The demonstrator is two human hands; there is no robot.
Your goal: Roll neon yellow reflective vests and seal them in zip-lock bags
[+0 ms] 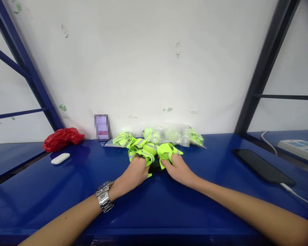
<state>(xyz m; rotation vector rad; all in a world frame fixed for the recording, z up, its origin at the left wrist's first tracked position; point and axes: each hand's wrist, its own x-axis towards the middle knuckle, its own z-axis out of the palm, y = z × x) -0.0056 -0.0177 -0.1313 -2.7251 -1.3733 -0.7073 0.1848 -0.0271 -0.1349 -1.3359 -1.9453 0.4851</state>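
Both my hands grip a bunched neon-yellow reflective strap point(150, 147) with grey stripes, held low over the blue table. The fingers of my left hand point(136, 172) are closed round its left part, and a short yellow end pokes out below them. On its right part, my right hand point(178, 169) is closed too, thumb on top. Between the hands lies something dark that I cannot make out. Just behind, clear plastic bags point(181, 135) hold more yellow bundles, such as the one point(122, 139) at the left.
The blue table point(169, 205) meets a white wall. To the left are a red plastic bag point(63, 138), a white earbud case point(60, 158) and an upright phone with a purple screen point(102, 128). A black phone point(263, 166) with a white cable and a power strip point(299, 148) sit right.
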